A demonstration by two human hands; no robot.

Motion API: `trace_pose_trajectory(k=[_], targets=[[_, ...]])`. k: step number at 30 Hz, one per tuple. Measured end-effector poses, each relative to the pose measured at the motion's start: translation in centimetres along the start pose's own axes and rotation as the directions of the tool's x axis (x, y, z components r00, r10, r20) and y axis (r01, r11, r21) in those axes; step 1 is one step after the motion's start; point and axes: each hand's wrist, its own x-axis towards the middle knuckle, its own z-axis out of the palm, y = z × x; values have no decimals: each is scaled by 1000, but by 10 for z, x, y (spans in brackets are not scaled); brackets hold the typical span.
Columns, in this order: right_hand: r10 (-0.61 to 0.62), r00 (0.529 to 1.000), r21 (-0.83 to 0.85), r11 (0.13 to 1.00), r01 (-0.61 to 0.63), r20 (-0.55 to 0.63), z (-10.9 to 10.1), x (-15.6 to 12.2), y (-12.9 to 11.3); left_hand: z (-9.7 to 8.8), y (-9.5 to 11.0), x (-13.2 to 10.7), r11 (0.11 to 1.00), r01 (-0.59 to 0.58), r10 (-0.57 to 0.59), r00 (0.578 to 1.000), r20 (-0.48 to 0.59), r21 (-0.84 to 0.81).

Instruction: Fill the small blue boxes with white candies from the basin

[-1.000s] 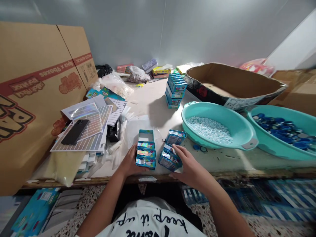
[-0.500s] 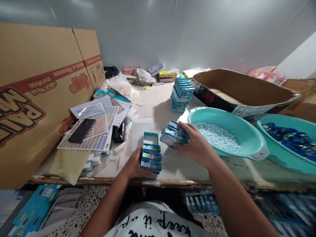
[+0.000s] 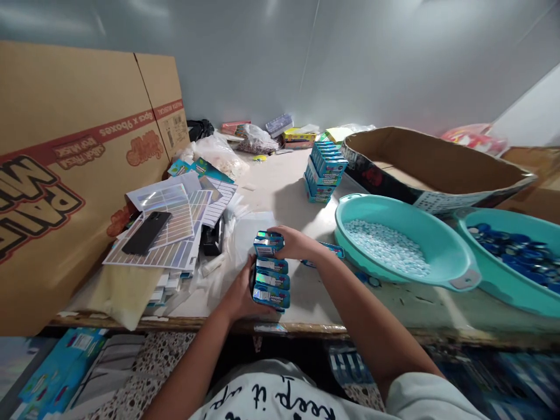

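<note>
My left hand (image 3: 242, 291) is wrapped round the near left side of a blue display box (image 3: 280, 310), which holds a row of small blue candy boxes (image 3: 272, 280) with shiny tops. At the far end of that row, my right hand (image 3: 291, 242) grips another small candy box (image 3: 268, 245), its fingers closed over the right side. This box sits higher than the row; whether it touches the display box's floor is hidden. Partly behind my right forearm, a flat blue piece (image 3: 332, 250) lies on the table. Further back stands a stack of filled blue display boxes (image 3: 324, 169).
At right are a turquoise tub (image 3: 455, 256) of pale candies and another tub (image 3: 466, 236) of blue round tins. An open cardboard tray (image 3: 394, 185) stands behind them. Left are a large carton (image 3: 87, 175), sheets of labels (image 3: 175, 233) and a black phone (image 3: 147, 232).
My right hand has moved left, bringing a small candy box to the display box's far end, where a gap showed before. My left hand has stayed on the display box.
</note>
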Motion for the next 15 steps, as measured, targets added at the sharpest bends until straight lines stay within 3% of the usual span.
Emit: trace_pose_trajectory(k=[3, 6, 11, 13, 15], targets=[[7, 1000, 60, 998, -9, 25, 1, 1, 3, -2, 1, 1, 990, -63, 52, 995, 90, 123], [72, 994, 243, 966, -90, 81, -1, 0, 7, -4, 1, 2, 983, -100, 87, 992, 93, 152], [170, 982, 599, 780, -182, 77, 15, -7, 15, -3, 9, 4, 978, -156, 141, 984, 107, 141], [188, 980, 712, 680, -175, 62, 28, -13, 16, -1, 15, 4, 980, -179, 168, 978, 120, 84], [183, 983, 754, 647, -118, -4, 42, -18, 15, 1, 20, 4, 982, -187, 182, 976, 120, 34]])
